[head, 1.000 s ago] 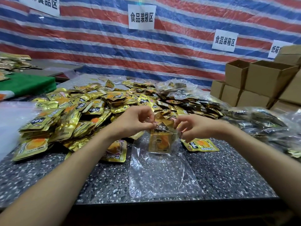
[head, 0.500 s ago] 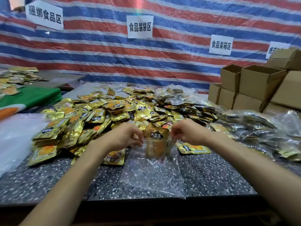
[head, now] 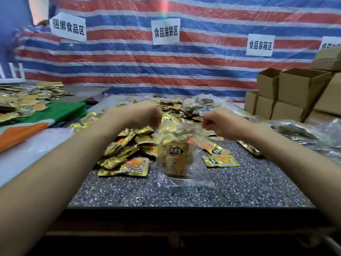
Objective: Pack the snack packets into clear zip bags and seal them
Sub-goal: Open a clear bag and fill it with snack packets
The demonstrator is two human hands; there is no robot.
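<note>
Backdrop: striped red, white and blue tarp (head: 129,67) with paper signs; speckled stone table (head: 184,196) in front.
Loose heap: gold snack packets (head: 127,143) piled on the table's left half, just beside the work spot.
Left hand (head: 145,115): raised above the heap, fingers curled and pinching the upper left edge of the zip bag (head: 184,178); the fingertips are blurred.
Zip bag: held up by its mouth between both hands, lower edge touching or just above the table; which of the two cannot be told.
Bagged packets (head: 177,156): a small cluster standing low in the bag, well below the mouth.
Right hand (head: 221,124): curled, pinching the upper right edge of the bag.
Stray packet (head: 220,161): flat on the table, just right of the bag.
Filled bags (head: 302,130): heaped at the right edge, below the cardboard boxes (head: 302,87).
Risk, seal: probably the chief hazard; thin film pulled unevenly may leave the zip tracks misaligned, so the strip closes only in part.
Risk, grip: a slip at either corner would likely tip the mouth and spill the packets.
Risk, trapped air: pressing the strip closed too soon could leave the bag puffed.
</note>
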